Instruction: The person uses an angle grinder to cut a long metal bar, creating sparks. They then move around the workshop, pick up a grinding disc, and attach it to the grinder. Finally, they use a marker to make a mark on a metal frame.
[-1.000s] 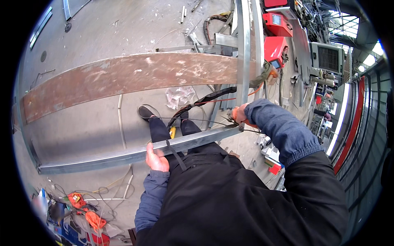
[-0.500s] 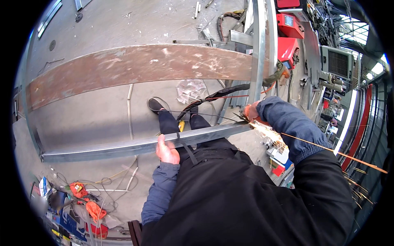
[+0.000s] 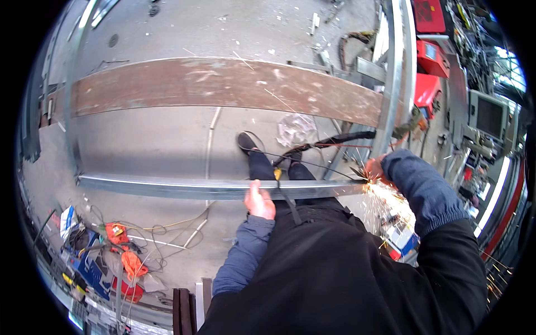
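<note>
A long galvanized steel tube [image 3: 167,187] runs across in front of my body as the near side of a rectangular metal frame. My left hand [image 3: 260,202] grips this tube near its middle, thumb over the top. At the tube's right end, my right hand [image 3: 375,169] is closed around a corded power tool that looks like an angle grinder [image 3: 358,175], mostly hidden by the hand and glare. Bright sparks [image 3: 391,198] spray from there toward the lower right, below my right sleeve. A thin black cord [image 3: 312,162] leads to the tool.
A wide rusty steel plate [image 3: 223,84] spans the frame's far side. Upright-looking steel tubes [image 3: 391,84] close its right side. A dark cable bundle [image 3: 335,139] and plastic sheet [image 3: 296,129] lie by my feet. Red machines [image 3: 429,92] stand right; cords and orange tools [image 3: 133,263] lie lower left.
The whole view has shifted, so the frame and both hands appear further right. Both hands keep their places on the work, and the sparks now fan out wider and more downward.
</note>
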